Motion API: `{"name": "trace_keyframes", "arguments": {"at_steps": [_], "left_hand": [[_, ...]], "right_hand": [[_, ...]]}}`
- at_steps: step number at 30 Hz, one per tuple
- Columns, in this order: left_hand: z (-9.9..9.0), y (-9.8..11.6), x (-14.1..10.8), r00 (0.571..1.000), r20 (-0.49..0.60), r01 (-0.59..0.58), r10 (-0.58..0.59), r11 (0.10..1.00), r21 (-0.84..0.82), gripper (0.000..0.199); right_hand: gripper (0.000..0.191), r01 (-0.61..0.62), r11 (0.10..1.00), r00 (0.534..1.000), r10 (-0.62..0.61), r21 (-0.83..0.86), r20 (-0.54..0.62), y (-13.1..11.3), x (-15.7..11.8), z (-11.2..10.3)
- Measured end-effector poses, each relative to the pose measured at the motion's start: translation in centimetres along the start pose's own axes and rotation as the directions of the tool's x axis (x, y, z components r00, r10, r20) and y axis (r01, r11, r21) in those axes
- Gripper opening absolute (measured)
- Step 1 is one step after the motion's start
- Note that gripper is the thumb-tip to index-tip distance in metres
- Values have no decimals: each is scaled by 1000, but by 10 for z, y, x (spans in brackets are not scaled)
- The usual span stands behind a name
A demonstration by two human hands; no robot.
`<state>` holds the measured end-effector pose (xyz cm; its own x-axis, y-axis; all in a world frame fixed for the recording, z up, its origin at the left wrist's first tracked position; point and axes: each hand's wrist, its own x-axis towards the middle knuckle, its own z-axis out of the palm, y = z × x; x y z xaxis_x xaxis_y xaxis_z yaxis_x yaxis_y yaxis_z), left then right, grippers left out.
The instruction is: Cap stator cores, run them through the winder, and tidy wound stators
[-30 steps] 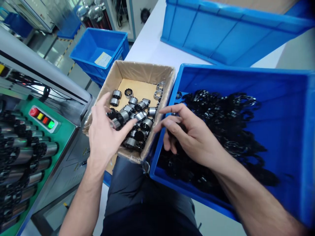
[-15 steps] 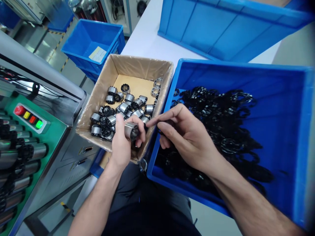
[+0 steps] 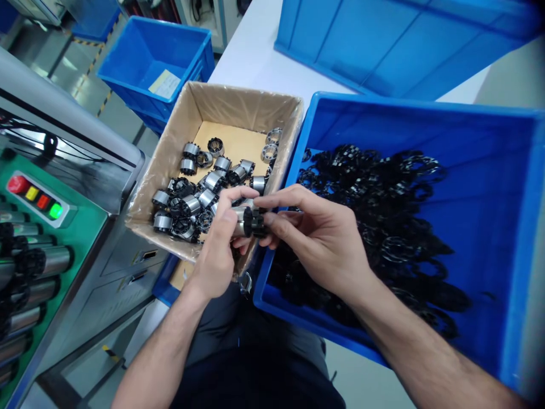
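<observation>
Silver cylinder (image 3: pixel 240 220) clasped in the left hand (image 3: pixel 218 241), small black piece (image 3: pixel 258 222) pinched between thumb and fingers of the right hand (image 3: pixel 323 236): holds the two end to end (touching or just apart, cannot tell) over the near right part of a cardboard box (image 3: pixel 249 102). Beneath, more loose cylinders (image 3: pixel 213 181); to the right, heaped black rings (image 3: pixel 366 179) in a blue tub (image 3: pixel 477 221).

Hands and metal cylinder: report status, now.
Left hand gripping metal cylinder. Right hand pinching black toothed part at cylinder's end; whether seated, can't tell. Nothing seen in the way between the two parts.
</observation>
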<state>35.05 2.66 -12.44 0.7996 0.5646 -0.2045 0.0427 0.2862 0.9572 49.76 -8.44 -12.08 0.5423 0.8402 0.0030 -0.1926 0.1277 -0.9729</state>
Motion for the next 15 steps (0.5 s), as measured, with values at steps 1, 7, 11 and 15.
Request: {"name": "trace_keyframes", "arguments": {"at_steps": [1,7,11,15], "left_hand": [[0,0,0,1000,5,-2,2,1000,6,48],[0,0,-1,1000,29,-3,1,999,49,51],[3,4,-2,999,3,35,-35,998,48,51],[5,7,-3,999,-5,36,-36,996,78,51]], "right_hand": [[11,-1,1000,1000,1,-15,-11,2,0,0],[8,47,993,996,-55,-109,-66,6,0,2],[6,2,996,995,-11,-87,-100,5,0,5],[9,-55,995,990,44,-83,-134,4,-2,8]]}}
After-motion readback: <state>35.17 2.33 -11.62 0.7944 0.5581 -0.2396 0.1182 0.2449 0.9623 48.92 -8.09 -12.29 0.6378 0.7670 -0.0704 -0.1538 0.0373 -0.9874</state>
